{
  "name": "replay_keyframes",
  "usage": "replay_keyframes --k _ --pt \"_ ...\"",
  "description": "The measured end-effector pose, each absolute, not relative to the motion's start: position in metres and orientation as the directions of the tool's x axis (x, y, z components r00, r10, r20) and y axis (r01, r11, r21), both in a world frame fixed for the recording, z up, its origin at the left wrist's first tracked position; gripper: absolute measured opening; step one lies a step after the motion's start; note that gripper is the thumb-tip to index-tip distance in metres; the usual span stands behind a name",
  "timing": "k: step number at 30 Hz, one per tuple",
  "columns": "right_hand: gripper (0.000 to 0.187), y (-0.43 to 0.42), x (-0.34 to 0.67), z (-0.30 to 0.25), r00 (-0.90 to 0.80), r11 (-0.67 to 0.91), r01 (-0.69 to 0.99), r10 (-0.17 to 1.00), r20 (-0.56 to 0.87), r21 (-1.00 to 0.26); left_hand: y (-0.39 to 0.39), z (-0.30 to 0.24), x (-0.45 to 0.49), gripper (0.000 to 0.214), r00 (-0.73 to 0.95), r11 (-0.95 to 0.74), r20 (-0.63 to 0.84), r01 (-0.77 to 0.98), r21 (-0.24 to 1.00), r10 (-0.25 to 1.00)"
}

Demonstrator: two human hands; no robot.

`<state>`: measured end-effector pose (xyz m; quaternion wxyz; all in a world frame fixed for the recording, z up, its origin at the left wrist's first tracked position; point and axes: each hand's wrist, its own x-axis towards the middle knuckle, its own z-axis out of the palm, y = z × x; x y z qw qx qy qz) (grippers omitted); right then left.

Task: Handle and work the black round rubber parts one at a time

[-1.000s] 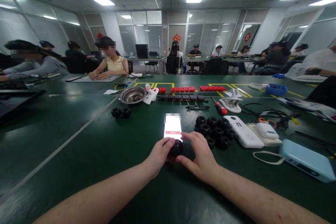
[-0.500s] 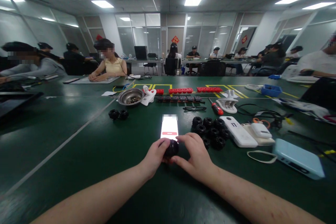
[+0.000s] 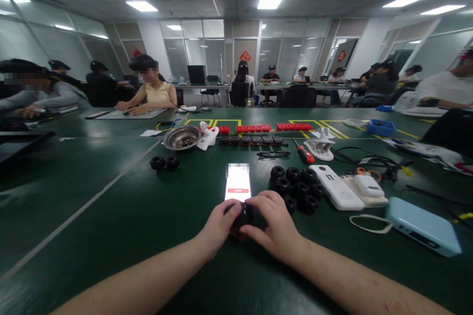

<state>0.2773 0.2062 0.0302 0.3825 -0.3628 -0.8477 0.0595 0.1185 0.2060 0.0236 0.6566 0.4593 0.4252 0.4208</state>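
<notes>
Near the table's front, my left hand is closed on a black toy wheel, its thumb across the left side. My right hand curls round the wheel's right side, thumb and index fingertip against it. A lit smartphone lies just beyond, its lower end hidden by my hands. Right of my hands sits a cluster of similar black wheels. Two joined or touching black wheels are farther left.
Behind the phone lie glasses, a row of black parts and red parts. A metal bowl holds small pieces. On the right are a screwdriver, white power bank and light-blue box. Other people sit farther back.
My right thumb and index finger have closed in on the wheel, which shows more of its right side between my hands. The view has shifted slightly.
</notes>
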Motion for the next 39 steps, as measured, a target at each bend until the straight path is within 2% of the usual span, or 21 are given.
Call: replay_keyframes --k 2,5,8,11,14,19,22,25,28,33,39 --pt "0.034 0.206 0.278 0.031 -0.509 0.771 0.539 0.619 0.598 -0.340 0.207 0.022 0.118 0.054 0.289 0.220 -0.162 -0.184 0.958 0.944" --pt "0.045 0.205 0.277 0.032 -0.567 0.806 0.509 0.578 0.588 -0.302 0.208 0.021 0.117 0.055 0.259 0.233 -0.175 -0.216 0.948 0.950" --pt "0.051 0.204 0.277 0.032 -0.503 0.772 0.538 0.616 0.606 -0.338 0.207 0.021 0.118 0.049 0.238 0.228 -0.175 -0.218 0.949 0.955" --pt "0.038 0.205 0.276 0.032 -0.431 0.741 0.564 0.641 0.635 -0.364 0.208 0.019 0.118 0.045 0.250 0.228 -0.177 -0.192 0.955 0.952" --pt "0.027 0.206 0.277 0.031 -0.447 0.767 0.539 0.610 0.655 -0.348 0.209 0.014 0.118 0.047 0.271 0.212 -0.158 -0.183 0.960 0.950" --pt "0.035 0.206 0.279 0.031 -0.540 0.829 0.481 0.537 0.648 -0.285 0.210 0.012 0.118 0.049 0.275 0.194 -0.129 -0.224 0.955 0.953" --pt "0.042 0.205 0.279 0.031 -0.494 0.799 0.508 0.576 0.651 -0.321 0.209 0.016 0.119 0.043 0.257 0.206 -0.148 -0.217 0.954 0.955" --pt "0.035 0.206 0.278 0.031 -0.427 0.742 0.564 0.638 0.640 -0.363 0.208 0.018 0.118 0.042 0.267 0.216 -0.159 -0.198 0.956 0.950" --pt "0.028 0.207 0.278 0.030 -0.450 0.742 0.561 0.645 0.618 -0.367 0.208 0.016 0.117 0.046 0.286 0.218 -0.157 -0.195 0.956 0.945" --pt "0.037 0.205 0.278 0.030 -0.564 0.825 0.483 0.550 0.615 -0.295 0.211 0.013 0.116 0.046 0.291 0.226 -0.152 -0.239 0.945 0.944" --pt "0.051 0.204 0.278 0.031 -0.465 0.758 0.551 0.626 0.626 -0.348 0.210 0.016 0.117 0.041 0.264 0.203 -0.146 -0.205 0.957 0.953"
